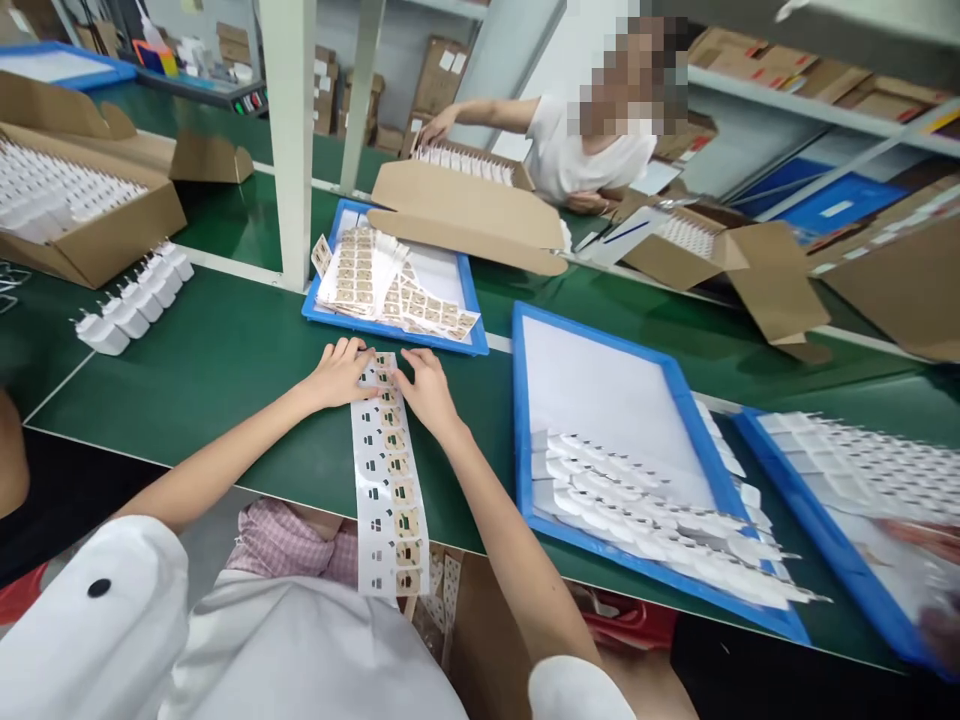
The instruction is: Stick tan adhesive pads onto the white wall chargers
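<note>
A long sheet of stickers (379,480), white on its left side with a row of tan printed labels on its right, lies on the green table and hangs over the front edge towards my lap. At its far end, my left hand (341,376) grips the left edge, with the thumb resting on the sheet. Opposite it, my right hand (429,392) has thumb and forefinger at the right edge, beside the top labels. Whether a single label is between those fingers cannot be made out. Just beyond both hands, a blue-rimmed tray (397,335) holds more sticker sheets (360,270).
Right of me, a blue-framed tray (600,360) holds rows of white plug adapters (645,520); another tray (832,540) stands beyond. More adapters (135,300) stand at left near a cardboard box (142,220). A metal post (289,140) rises behind. Across the table, a person (585,160) reaches into a box.
</note>
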### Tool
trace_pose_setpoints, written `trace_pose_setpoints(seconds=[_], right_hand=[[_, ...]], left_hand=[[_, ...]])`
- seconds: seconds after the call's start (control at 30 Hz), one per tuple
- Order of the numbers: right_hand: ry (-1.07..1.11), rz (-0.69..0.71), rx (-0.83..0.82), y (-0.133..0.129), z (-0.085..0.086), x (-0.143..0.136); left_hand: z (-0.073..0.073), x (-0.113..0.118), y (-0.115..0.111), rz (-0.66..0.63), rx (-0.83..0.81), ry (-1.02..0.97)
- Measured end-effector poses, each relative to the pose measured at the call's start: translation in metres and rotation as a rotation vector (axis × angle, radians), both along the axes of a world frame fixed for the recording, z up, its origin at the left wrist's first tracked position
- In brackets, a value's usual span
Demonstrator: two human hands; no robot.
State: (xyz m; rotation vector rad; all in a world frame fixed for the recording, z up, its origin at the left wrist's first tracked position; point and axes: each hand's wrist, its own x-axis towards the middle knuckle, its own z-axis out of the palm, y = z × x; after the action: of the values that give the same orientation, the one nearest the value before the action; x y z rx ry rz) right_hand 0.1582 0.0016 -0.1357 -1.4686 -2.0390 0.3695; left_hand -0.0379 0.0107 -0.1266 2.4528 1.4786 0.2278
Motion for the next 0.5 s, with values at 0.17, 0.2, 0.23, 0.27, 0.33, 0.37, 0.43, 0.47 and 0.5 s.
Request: trace_pose_setpoints(seconds=[0.17,0.2,0.23,0.27,0.33,0.37,0.43,0.47,0.5], right_hand=[[0.024,-0.044,-0.003,0.031,-0.027,-0.007],[0.034,-0.048,-0.006,0.031,-0.03,-0.007],[0.045,-0.051,-0.01,0.031,-0.032,-0.006],[0.057,-0.052,-0.016,0.031,-0.033,-0.006],[0.081,-0.049,-0.034,0.033,-0.033,-0.005],[0.094,-0.047,-0.046,0.034,-0.033,-0.005],[0.123,-0.048,-0.076,0.037,-0.031,-0.004],[0.139,-0.052,-0.093,0.038,-0.03,-0.004],[0.156,-0.059,-0.109,0.038,-0.029,-0.003]], left_hand=[[-0.011,-0.002,-0.003,0.027,0.053,-0.042],[-0.012,-0.002,-0.004,0.028,0.058,-0.054],[-0.014,-0.001,-0.004,0.029,0.06,-0.067],[-0.014,0.0,-0.005,0.03,0.06,-0.08],[-0.015,0.002,-0.005,0.035,0.057,-0.104],[-0.015,0.003,-0.005,0.037,0.054,-0.114],[-0.015,0.004,-0.005,0.038,0.044,-0.134],[-0.015,0.004,-0.005,0.039,0.037,-0.144],[-0.014,0.005,-0.006,0.038,0.029,-0.155]])
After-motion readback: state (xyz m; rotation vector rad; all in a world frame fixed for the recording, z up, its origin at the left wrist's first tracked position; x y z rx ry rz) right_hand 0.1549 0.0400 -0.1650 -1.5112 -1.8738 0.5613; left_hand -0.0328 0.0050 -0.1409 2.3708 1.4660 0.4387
